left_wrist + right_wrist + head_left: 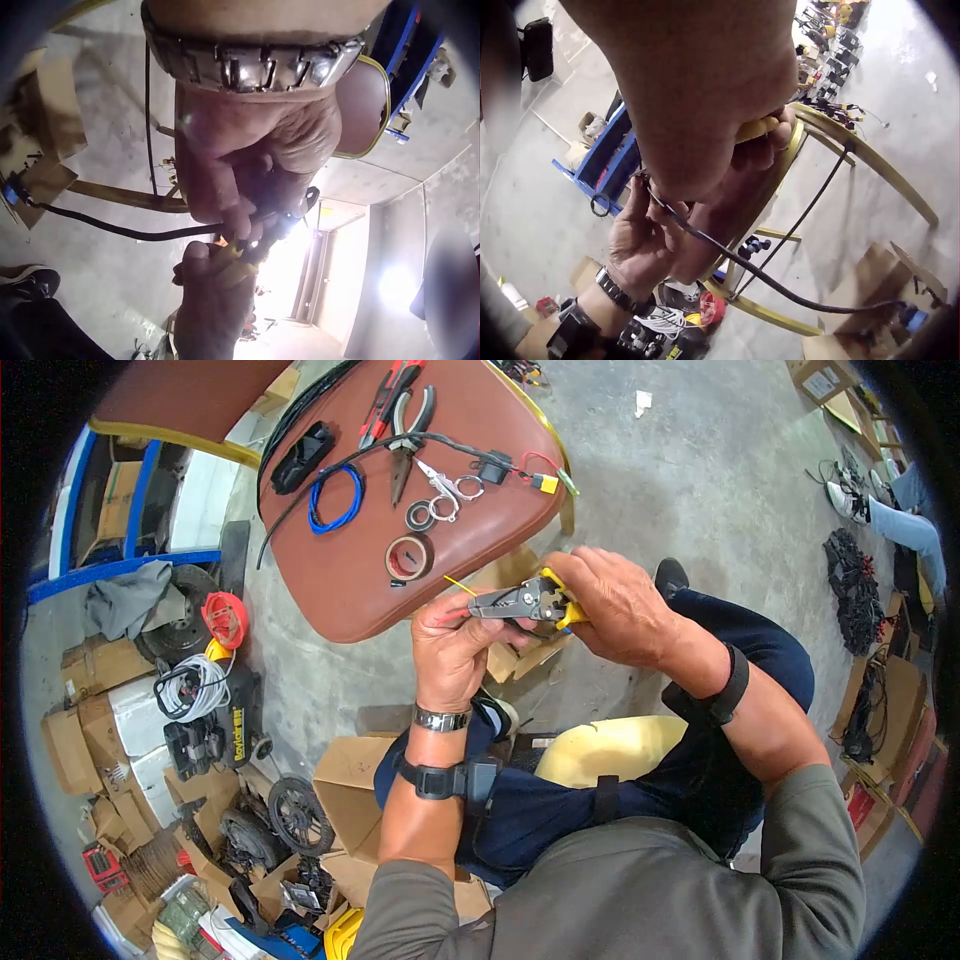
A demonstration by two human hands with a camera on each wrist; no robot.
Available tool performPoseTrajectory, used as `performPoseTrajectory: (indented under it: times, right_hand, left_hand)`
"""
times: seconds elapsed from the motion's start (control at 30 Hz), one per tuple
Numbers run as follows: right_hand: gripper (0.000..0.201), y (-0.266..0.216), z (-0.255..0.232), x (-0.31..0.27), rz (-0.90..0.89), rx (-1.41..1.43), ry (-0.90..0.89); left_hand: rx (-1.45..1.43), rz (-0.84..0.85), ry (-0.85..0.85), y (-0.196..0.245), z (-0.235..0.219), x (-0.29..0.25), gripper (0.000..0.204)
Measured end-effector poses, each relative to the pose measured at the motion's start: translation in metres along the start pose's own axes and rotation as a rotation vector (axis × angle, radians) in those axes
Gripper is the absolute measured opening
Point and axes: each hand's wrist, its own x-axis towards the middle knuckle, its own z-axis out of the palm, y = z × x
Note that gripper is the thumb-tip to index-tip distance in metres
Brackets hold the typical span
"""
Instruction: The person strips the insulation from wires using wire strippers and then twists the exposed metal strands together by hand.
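My right hand (625, 605) grips the yellow handles of a wire stripper (510, 600) whose grey jaws point left. At the tool's tip, my left hand (450, 645) pinches the end of a black cable (780, 281). A yellow wire (458, 584) and a red wire (452, 616) stick out by the left fingers. From there the cable sags down to a box on the floor, as both wrist views show. In the left wrist view the yellow handles (238, 268) are beside the left fingertips. The exact spot where the jaws meet the wire is hidden.
Just ahead, a brown chair seat (350, 585) carries a tape roll (409, 557), scissors (440, 495), pliers (403, 445), a red cutter (388, 405), a blue wire coil (336, 498) and a lead with a yellow connector (544, 483). Open cardboard boxes (350, 780) and wheels stand at left.
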Motion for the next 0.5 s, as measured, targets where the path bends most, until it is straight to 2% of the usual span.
performPoseTrajectory:
  times: [0.2, 0.3, 0.5]
  right_hand:
    - [0.048, 0.0021, -0.008, 0.0024, -0.024, -0.039, 0.018]
    - [0.045, 0.0046, -0.0074, 0.0022, -0.047, -0.074, 0.041]
    - [0.034, 0.0073, -0.0079, 0.0028, -0.085, -0.169, 0.076]
  left_hand:
    - [0.039, -0.057, -0.124, 0.0049, 0.0023, -0.0003, 0.022]
    - [0.015, -0.132, -0.133, 0.0068, 0.0011, -0.0025, 0.021]
    - [-0.028, -0.168, -0.181, 0.0041, -0.004, -0.0038, 0.019]
